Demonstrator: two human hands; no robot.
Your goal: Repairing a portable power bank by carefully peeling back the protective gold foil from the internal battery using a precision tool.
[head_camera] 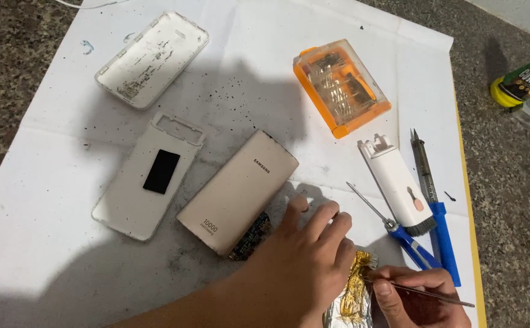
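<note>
My left hand [304,258] lies flat, fingers together, pressing on a silver cell pack wrapped in gold tape [353,291] at the bottom of the white sheet. My right hand [420,297] grips thin metal tweezers [429,293] whose tip touches the gold tape. Just left of my left hand sits a beige power bank shell [237,191] with a dark circuit board [251,238] poking out from under its lower end.
Two white plastic covers lie at left, one with a black patch [146,176], one dirty [152,58]. An orange bit case [341,85], a white brush tool [398,185], a blue screwdriver [398,231] and a blue-handled soldering iron [435,206] lie at right. White paper [46,200] covers the stone counter.
</note>
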